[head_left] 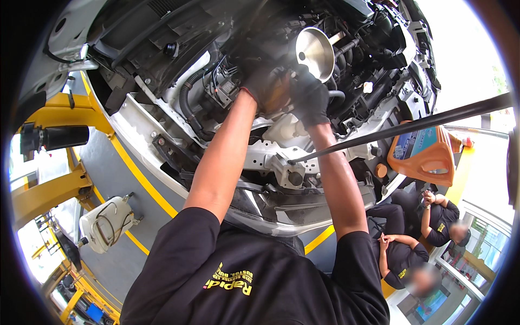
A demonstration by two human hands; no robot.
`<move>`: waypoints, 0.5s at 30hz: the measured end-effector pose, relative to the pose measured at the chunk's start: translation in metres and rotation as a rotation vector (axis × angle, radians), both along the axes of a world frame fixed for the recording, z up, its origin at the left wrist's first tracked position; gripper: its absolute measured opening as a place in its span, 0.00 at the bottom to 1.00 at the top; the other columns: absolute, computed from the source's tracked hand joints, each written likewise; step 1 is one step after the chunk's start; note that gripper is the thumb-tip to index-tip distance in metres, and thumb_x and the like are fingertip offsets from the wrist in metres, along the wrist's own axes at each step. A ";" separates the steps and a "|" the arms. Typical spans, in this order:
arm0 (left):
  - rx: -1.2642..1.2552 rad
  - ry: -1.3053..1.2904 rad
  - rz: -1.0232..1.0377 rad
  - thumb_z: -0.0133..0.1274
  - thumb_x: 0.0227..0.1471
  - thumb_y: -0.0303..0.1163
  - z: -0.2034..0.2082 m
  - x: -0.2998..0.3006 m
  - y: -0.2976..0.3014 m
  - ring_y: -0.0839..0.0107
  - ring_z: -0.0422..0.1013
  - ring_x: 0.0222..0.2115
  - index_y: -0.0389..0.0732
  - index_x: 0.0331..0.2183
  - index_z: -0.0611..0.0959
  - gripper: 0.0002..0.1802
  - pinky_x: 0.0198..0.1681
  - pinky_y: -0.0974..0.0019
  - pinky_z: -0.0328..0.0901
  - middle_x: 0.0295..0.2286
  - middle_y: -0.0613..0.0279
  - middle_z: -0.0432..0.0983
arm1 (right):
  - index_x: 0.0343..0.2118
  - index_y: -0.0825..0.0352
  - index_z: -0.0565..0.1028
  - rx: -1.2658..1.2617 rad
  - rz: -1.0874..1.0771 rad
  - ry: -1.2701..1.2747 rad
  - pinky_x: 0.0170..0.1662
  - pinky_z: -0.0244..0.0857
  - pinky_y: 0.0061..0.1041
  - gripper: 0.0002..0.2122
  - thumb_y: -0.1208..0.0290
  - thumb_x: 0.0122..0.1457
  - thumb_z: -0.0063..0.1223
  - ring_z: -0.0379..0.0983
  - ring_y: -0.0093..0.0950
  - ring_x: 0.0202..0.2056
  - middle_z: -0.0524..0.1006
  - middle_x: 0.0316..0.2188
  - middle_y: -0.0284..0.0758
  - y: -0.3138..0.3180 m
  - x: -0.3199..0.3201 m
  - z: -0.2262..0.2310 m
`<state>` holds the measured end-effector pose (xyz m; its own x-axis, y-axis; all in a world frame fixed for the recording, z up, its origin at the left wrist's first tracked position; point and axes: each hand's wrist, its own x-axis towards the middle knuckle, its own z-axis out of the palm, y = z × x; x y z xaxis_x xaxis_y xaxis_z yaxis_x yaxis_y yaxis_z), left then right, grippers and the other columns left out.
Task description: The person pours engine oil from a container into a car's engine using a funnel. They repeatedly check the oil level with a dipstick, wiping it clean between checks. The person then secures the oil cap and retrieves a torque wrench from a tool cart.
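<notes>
Both my hands wear dark gloves and are close together over the engine bay of a white car. My left hand is curled and blurred, next to a smeared brownish thing between the hands. My right hand is closed beside it, its fingertips hidden. What either hand grips cannot be made out. Just beyond my right hand, a round metal funnel is tilted with its wide mouth toward me. Below the hands sits a whitish plastic reservoir.
A black bar slants across the right side above my right forearm. An orange jug and an orange cap rest at the car's front right. Two people sit at lower right. Yellow lift arms and a white tank stand left.
</notes>
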<state>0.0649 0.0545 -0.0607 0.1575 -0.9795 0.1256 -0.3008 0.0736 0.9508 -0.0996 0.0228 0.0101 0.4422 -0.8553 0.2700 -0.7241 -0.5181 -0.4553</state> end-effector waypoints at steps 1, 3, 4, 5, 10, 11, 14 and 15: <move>0.016 -0.010 0.004 0.49 0.61 0.35 -0.007 -0.002 -0.007 0.66 0.76 0.36 0.40 0.43 0.84 0.14 0.43 0.61 0.69 0.39 0.55 0.83 | 0.42 0.62 0.77 -0.027 -0.037 -0.023 0.35 0.73 0.46 0.15 0.57 0.58 0.60 0.81 0.48 0.32 0.82 0.28 0.46 0.001 -0.006 0.014; 0.039 0.085 0.062 0.50 0.59 0.36 -0.040 0.003 -0.028 0.65 0.77 0.37 0.39 0.42 0.83 0.14 0.43 0.60 0.70 0.37 0.56 0.83 | 0.44 0.61 0.78 -0.039 -0.066 -0.075 0.39 0.72 0.44 0.19 0.52 0.56 0.63 0.80 0.45 0.38 0.81 0.38 0.40 -0.007 -0.023 0.028; 0.044 0.179 0.144 0.50 0.58 0.37 -0.075 0.024 -0.037 0.65 0.77 0.37 0.39 0.41 0.83 0.15 0.43 0.60 0.70 0.36 0.56 0.83 | 0.46 0.59 0.79 -0.098 -0.024 -0.071 0.41 0.72 0.43 0.19 0.54 0.55 0.64 0.79 0.44 0.40 0.80 0.41 0.39 -0.009 -0.021 0.030; 0.003 0.138 0.169 0.52 0.57 0.38 -0.084 0.020 -0.048 0.66 0.78 0.37 0.39 0.42 0.83 0.15 0.44 0.60 0.70 0.36 0.56 0.83 | 0.47 0.57 0.80 -0.165 -0.034 -0.040 0.44 0.71 0.42 0.20 0.55 0.54 0.65 0.79 0.43 0.42 0.79 0.44 0.37 -0.016 -0.034 0.023; -0.121 0.145 0.255 0.57 0.55 0.40 -0.142 0.069 -0.080 0.67 0.78 0.39 0.40 0.43 0.83 0.17 0.46 0.61 0.71 0.39 0.56 0.83 | 0.47 0.50 0.83 -0.082 0.112 0.035 0.51 0.67 0.37 0.17 0.63 0.53 0.66 0.78 0.40 0.44 0.79 0.45 0.35 -0.028 -0.048 -0.018; -0.059 -0.168 0.327 0.57 0.56 0.39 -0.147 0.072 -0.084 0.67 0.78 0.39 0.41 0.43 0.84 0.16 0.45 0.60 0.71 0.39 0.57 0.83 | 0.46 0.49 0.83 -0.033 0.121 -0.003 0.52 0.67 0.37 0.16 0.65 0.53 0.65 0.78 0.39 0.43 0.79 0.44 0.35 -0.031 -0.045 -0.021; 0.146 -0.462 0.490 0.55 0.58 0.39 -0.153 0.057 -0.089 0.67 0.79 0.40 0.44 0.41 0.85 0.13 0.44 0.59 0.71 0.38 0.59 0.84 | 0.45 0.47 0.85 0.040 0.122 -0.053 0.49 0.69 0.36 0.15 0.69 0.54 0.62 0.79 0.36 0.44 0.80 0.43 0.33 -0.031 -0.050 -0.031; 0.202 -0.150 0.525 0.54 0.60 0.41 -0.152 0.052 -0.091 0.67 0.78 0.40 0.44 0.41 0.86 0.14 0.44 0.59 0.71 0.39 0.59 0.84 | 0.46 0.47 0.85 0.061 0.122 -0.072 0.48 0.69 0.36 0.15 0.69 0.54 0.61 0.79 0.35 0.44 0.80 0.42 0.33 -0.031 -0.053 -0.033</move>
